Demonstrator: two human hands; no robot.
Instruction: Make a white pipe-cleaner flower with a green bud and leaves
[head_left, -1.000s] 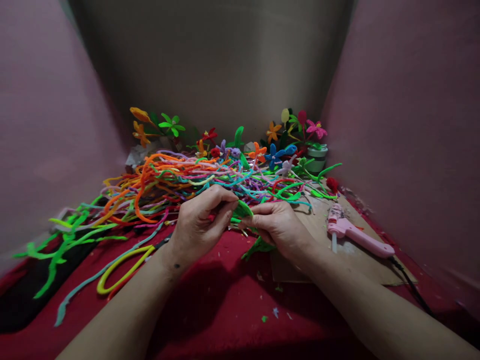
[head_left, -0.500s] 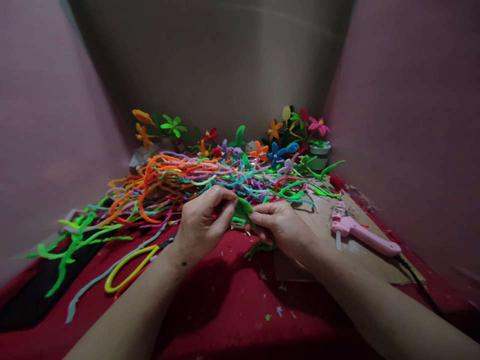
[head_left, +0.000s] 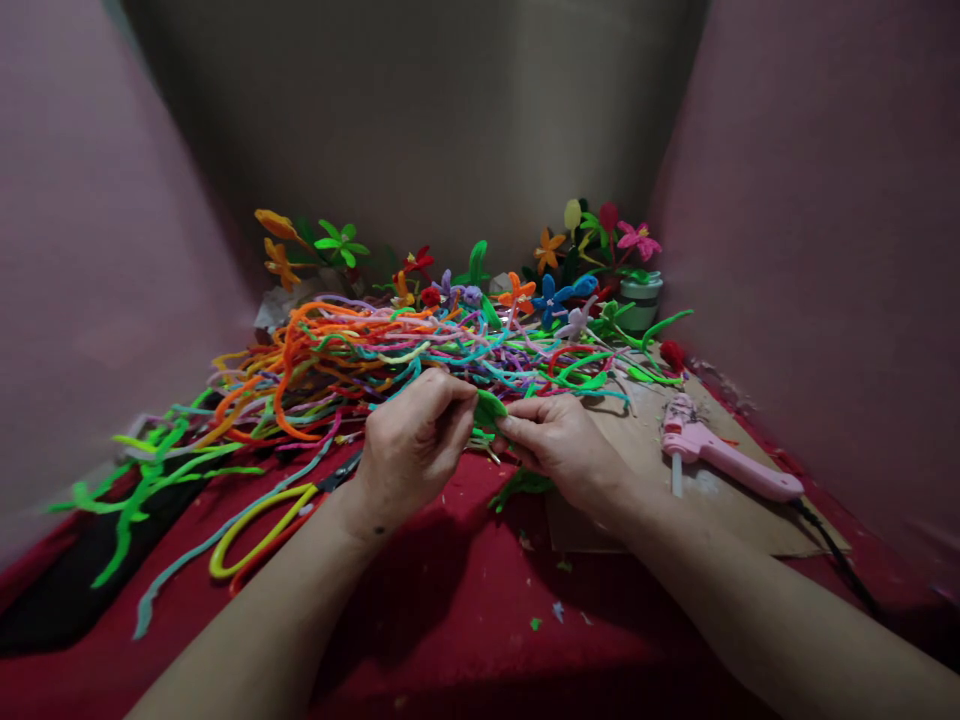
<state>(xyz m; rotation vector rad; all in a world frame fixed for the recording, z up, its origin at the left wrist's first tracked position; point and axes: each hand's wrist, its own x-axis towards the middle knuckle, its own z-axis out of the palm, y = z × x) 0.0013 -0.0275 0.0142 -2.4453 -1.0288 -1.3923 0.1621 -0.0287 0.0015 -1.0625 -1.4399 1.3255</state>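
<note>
A small green pipe-cleaner leaf (head_left: 490, 406) is stretched between my two hands, above the red cloth. My left hand (head_left: 420, 425) pinches its left end between thumb and fingertips. The right end sits between the thumb and forefinger of my right hand (head_left: 562, 435). Below my right hand lie more green pipe-cleaner pieces (head_left: 521, 485). Yellow-handled scissors (head_left: 262, 530) rest beside my left forearm, partly hidden by it. Just beyond both hands spreads a tangled heap of coloured pipe cleaners (head_left: 360, 350).
A pink glue gun (head_left: 727, 462) with its black cord lies on a cardboard sheet (head_left: 622, 525) at the right. Finished pipe-cleaner flowers (head_left: 551, 303) and a small pot (head_left: 641, 305) stand at the back. Green branched stems (head_left: 135, 490) lie at the left, over something black (head_left: 60, 610).
Both hands keep their pinch on the green leaf. My right hand has shifted slightly up, and the leaf is turned a little between the fingers. The view has moved slightly.
</note>
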